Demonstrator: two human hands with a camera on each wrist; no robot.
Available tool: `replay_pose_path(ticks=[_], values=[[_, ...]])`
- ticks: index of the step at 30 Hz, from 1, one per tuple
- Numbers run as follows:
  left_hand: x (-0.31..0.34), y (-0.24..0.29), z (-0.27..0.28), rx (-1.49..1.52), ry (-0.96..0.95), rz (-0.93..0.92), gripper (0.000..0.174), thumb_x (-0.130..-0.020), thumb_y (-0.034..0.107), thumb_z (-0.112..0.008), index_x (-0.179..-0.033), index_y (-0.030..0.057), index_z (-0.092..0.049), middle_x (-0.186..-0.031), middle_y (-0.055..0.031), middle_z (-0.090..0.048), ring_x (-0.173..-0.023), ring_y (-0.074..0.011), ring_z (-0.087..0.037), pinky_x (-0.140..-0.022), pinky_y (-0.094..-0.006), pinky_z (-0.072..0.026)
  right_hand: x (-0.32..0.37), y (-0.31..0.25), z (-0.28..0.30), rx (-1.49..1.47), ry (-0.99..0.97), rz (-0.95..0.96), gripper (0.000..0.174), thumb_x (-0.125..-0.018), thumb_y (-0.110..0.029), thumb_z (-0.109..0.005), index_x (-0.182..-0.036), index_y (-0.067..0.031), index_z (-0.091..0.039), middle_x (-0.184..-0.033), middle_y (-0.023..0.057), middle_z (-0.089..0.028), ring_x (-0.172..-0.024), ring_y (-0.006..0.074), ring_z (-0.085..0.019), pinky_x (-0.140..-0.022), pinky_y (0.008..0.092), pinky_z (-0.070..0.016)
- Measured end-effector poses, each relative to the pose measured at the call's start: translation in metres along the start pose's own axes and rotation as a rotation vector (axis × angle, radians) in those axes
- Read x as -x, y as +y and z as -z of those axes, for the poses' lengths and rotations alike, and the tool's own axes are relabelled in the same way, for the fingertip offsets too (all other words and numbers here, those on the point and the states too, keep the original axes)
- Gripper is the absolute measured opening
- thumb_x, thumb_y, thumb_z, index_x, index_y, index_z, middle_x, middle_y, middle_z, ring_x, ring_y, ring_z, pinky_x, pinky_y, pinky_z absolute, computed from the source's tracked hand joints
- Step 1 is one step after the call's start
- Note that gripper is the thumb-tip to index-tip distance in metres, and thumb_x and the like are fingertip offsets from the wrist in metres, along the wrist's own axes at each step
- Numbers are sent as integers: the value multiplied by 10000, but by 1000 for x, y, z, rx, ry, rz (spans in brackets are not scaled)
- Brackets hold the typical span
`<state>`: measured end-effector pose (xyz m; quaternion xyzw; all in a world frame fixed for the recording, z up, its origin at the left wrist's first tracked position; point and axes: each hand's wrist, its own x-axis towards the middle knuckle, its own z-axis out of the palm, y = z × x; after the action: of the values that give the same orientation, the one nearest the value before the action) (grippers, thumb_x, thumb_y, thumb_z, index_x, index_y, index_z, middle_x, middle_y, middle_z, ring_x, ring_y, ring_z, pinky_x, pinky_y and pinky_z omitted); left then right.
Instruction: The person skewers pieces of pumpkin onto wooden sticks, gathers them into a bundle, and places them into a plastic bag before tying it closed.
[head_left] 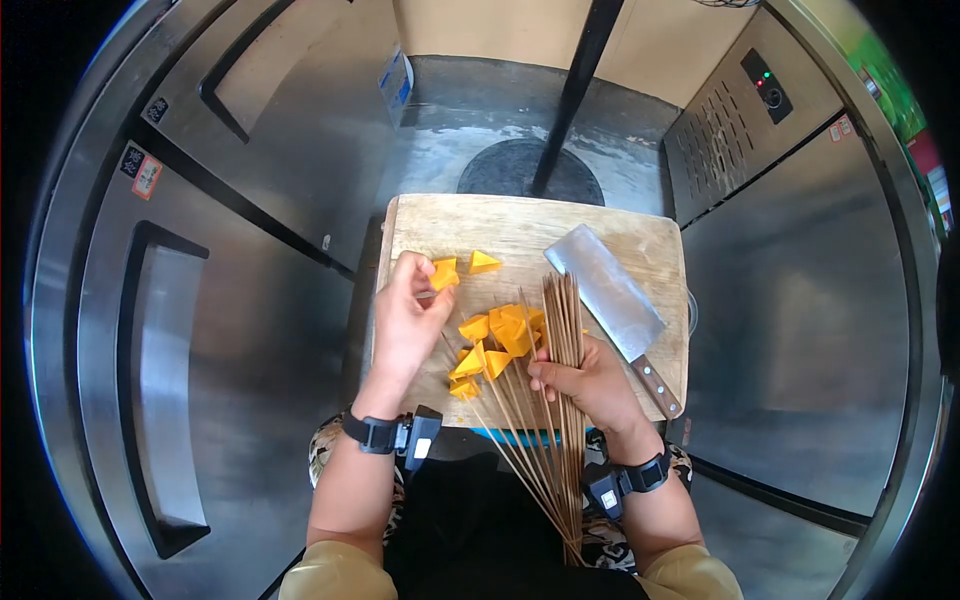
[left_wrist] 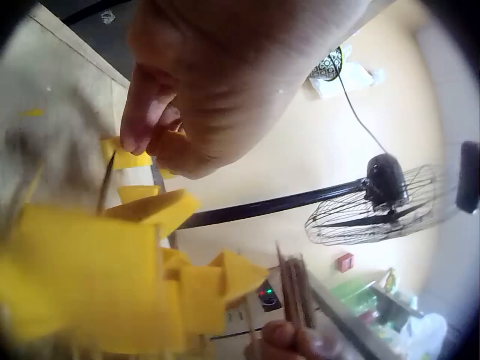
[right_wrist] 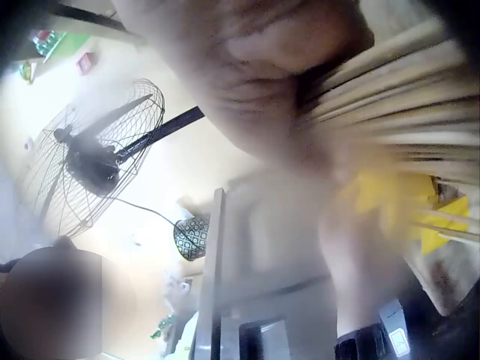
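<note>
My left hand (head_left: 412, 305) pinches a yellow-orange chunk (head_left: 444, 273), which looks like cut pumpkin, over the left side of the wooden cutting board (head_left: 620, 240). In the left wrist view a dark skewer tip (left_wrist: 107, 176) stands close to that chunk. A thick bundle of bamboo skewers (head_left: 565, 350) is gripped in my right hand (head_left: 590, 385), their lower ends fanning toward my lap. Several skewers from it carry yellow chunks (head_left: 512, 325), clustered over the middle of the board. One loose yellow wedge (head_left: 485, 262) lies just right of the left hand's fingertips.
A cleaver (head_left: 605, 290) lies on the board's right side, handle toward me. Steel refrigerator doors (head_left: 250, 400) stand close on the left, and a steel cabinet (head_left: 800, 270) on the right. Behind the board rises the black pole (head_left: 578, 90) of a standing fan (left_wrist: 386, 195).
</note>
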<state>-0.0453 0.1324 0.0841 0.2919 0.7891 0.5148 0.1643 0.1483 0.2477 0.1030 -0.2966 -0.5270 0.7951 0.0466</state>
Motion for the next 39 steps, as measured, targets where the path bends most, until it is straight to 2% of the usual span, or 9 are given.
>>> replay_pose_path(ticks=[2, 8, 11, 14, 20, 26, 32, 35, 39], values=[[0, -1, 5, 254, -84, -22, 240, -851, 24, -603, -1080, 53, -539, -958, -18, -617, -838, -105, -612, -698, -218, -492, 1, 0, -2, 30, 4, 8, 116, -809, -8, -646, -895, -28, -570, -723, 49, -624, -595, 78, -566, -533, 188, -448], [11, 19, -9, 1005, -255, 336, 237, -891, 50, -566, -1125, 67, -530, -960, -43, -598, -877, -143, -616, -788, -273, -540, 4, -3, -15, -1, 6, 26, 97, -819, -29, -650, -888, -27, -582, -711, 48, -626, -570, 71, -556, -500, 186, -431], [9, 19, -12, 1070, -255, 360, 249, -894, 63, -564, -1139, 72, -518, -1015, -59, -594, -897, -161, -619, -788, -286, -544, 5, -5, -19, -9, 8, 31, 91, -821, -36, -652, -883, -30, -585, -696, 44, -623, -556, 69, -545, -491, 185, -421], [8, 16, -15, 1090, -257, 318, 249, -896, 66, -562, -1141, 66, -513, -1057, -74, -587, -924, -164, -617, -787, -284, -537, 6, -5, -19, -10, 5, 31, 90, -823, -41, -655, -878, -34, -584, -686, 41, -619, -548, 67, -536, -490, 186, -413], [12, 25, -19, 769, -195, 100, 270, -870, 26, -587, -1136, 33, -537, -1117, -91, -578, -945, -139, -606, -796, -238, -496, 9, -7, -21, -18, 11, 54, 86, -825, -42, -654, -872, -37, -581, -687, 38, -616, -551, 68, -533, -496, 188, -410], [17, 31, -20, 756, -168, 6, 314, -822, -82, -593, -1119, 13, -554, -1128, -83, -568, -976, -132, -592, -837, -241, -486, 7, -4, -20, -24, 14, 74, 88, -827, -46, -655, -874, -36, -581, -684, 32, -611, -555, 61, -534, -492, 179, -407], [14, 32, -16, 503, -133, -185, 295, -772, -146, -597, -1029, -3, -610, -1120, -96, -542, -931, -133, -611, -755, -210, -515, 8, -6, -18, -5, 20, 59, 89, -829, -55, -656, -870, -43, -578, -678, 20, -604, -551, 52, -529, -485, 172, -402], [17, 35, -14, 411, -155, -201, 289, -772, -145, -596, -1017, 5, -632, -1145, -105, -540, -880, -118, -623, -690, -194, -522, 8, -5, -18, -10, 13, 76, 90, -829, -58, -657, -870, -47, -578, -676, 17, -602, -549, 52, -528, -487, 172, -403], [22, 40, -7, 339, -220, -159, 333, -771, -123, -616, -1075, 14, -619, -1181, -100, -540, -953, -123, -591, -726, -199, -508, 8, -4, -16, 1, 8, 91, 90, -828, -54, -657, -870, -51, -579, -673, 17, -600, -549, 55, -529, -491, 179, -407]])
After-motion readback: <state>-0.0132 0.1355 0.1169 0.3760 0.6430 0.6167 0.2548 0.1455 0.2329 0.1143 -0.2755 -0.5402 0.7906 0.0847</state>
